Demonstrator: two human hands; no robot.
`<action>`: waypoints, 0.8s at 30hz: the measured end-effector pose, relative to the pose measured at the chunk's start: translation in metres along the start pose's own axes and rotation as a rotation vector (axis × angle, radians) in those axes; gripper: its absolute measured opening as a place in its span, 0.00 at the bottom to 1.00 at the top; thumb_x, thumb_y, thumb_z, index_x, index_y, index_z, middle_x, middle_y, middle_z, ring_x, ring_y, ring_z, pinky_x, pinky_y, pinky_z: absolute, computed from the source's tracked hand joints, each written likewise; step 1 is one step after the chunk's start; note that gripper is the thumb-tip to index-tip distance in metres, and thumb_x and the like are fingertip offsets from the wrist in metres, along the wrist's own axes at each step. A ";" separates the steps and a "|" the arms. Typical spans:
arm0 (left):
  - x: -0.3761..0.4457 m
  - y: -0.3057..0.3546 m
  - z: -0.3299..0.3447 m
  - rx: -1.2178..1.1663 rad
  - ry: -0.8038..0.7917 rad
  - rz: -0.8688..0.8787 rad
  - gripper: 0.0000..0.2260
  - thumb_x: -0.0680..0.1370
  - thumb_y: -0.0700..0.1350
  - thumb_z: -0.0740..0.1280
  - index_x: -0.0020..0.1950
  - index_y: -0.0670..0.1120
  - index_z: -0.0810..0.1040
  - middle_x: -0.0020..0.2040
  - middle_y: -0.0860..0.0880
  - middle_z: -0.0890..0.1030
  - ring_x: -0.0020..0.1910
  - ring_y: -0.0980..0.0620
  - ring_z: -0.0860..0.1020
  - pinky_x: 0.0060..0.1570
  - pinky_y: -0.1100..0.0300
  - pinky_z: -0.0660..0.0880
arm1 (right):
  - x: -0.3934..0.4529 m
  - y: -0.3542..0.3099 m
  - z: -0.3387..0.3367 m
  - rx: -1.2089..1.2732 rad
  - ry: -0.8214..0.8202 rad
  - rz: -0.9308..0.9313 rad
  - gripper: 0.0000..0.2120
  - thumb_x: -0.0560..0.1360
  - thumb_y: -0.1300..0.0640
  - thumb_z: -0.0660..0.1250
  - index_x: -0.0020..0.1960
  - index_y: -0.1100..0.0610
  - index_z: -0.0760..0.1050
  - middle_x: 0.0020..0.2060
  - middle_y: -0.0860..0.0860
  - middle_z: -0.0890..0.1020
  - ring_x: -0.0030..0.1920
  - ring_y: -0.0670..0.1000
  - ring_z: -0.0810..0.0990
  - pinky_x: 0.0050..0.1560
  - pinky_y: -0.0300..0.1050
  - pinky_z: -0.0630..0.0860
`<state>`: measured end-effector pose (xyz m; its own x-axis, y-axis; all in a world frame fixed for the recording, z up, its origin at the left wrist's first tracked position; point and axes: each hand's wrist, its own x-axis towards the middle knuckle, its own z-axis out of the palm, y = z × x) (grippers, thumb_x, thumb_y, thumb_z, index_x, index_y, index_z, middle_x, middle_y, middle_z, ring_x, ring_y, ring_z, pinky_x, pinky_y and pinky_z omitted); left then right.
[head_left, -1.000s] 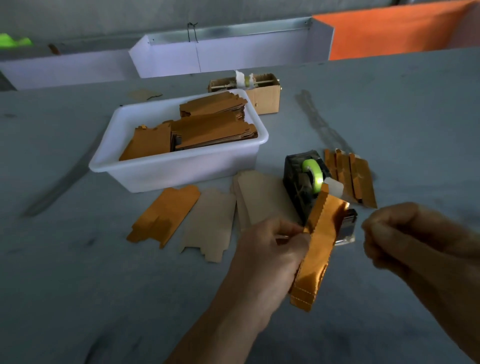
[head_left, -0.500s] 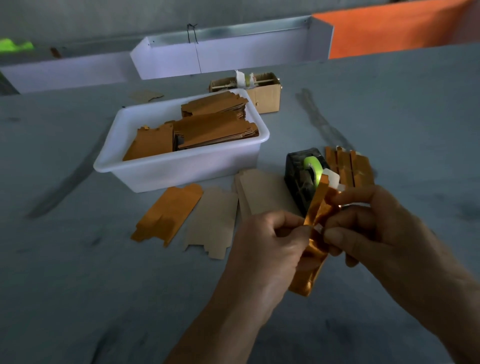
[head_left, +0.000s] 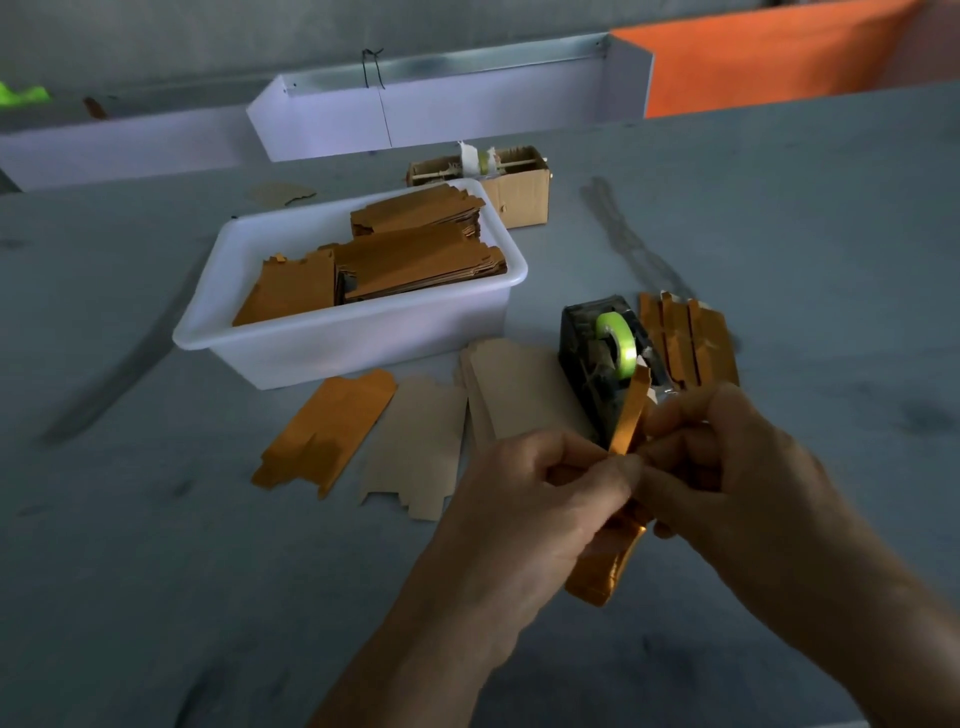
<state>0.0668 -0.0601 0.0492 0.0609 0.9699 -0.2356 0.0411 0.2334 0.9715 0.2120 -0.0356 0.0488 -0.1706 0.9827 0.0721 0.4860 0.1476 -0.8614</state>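
A folded gold card box (head_left: 605, 566) stands nearly upright between my hands, its upper flap rising in front of the tape dispenser. My left hand (head_left: 535, 514) grips its left side with thumb and curled fingers. My right hand (head_left: 727, 478) pinches the box's middle from the right, fingertips meeting those of the left. The black tape dispenser (head_left: 592, 358) with a green roll (head_left: 618, 345) sits just behind the box. My fingers hide the box's middle.
A white tub (head_left: 363, 343) of flat gold card blanks stands at centre left. Loose blanks lie before it: a gold one (head_left: 324, 431) and pale ones (head_left: 415, 447). Finished gold boxes (head_left: 685, 338) lie right of the dispenser. A small carton (head_left: 519, 192) sits behind the tub.
My right hand has come in from the right and taken hold of the gold box beside my left. The box has turned more edge-on.
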 end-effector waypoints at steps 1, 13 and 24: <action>0.000 -0.001 0.000 0.012 0.009 0.010 0.05 0.76 0.47 0.69 0.46 0.46 0.82 0.41 0.50 0.85 0.40 0.54 0.85 0.46 0.57 0.82 | -0.001 -0.001 0.001 -0.009 0.006 0.004 0.13 0.68 0.56 0.73 0.43 0.47 0.69 0.34 0.38 0.82 0.32 0.39 0.81 0.28 0.33 0.73; -0.005 -0.009 0.013 0.053 0.212 0.089 0.07 0.77 0.39 0.67 0.40 0.44 0.82 0.32 0.48 0.84 0.33 0.51 0.84 0.39 0.52 0.83 | -0.007 -0.014 -0.002 -0.283 -0.018 -0.012 0.13 0.70 0.55 0.72 0.43 0.47 0.67 0.33 0.43 0.80 0.35 0.39 0.78 0.36 0.30 0.74; -0.009 -0.010 0.006 -0.119 0.227 0.057 0.04 0.77 0.40 0.67 0.44 0.44 0.82 0.37 0.47 0.85 0.36 0.49 0.85 0.36 0.58 0.82 | -0.005 -0.011 -0.002 -0.181 0.011 0.048 0.24 0.55 0.35 0.69 0.45 0.46 0.69 0.34 0.44 0.80 0.36 0.40 0.79 0.36 0.34 0.73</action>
<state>0.0720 -0.0714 0.0412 -0.1660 0.9692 -0.1819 -0.0743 0.1716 0.9824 0.2092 -0.0415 0.0594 -0.1345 0.9901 0.0399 0.6399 0.1175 -0.7594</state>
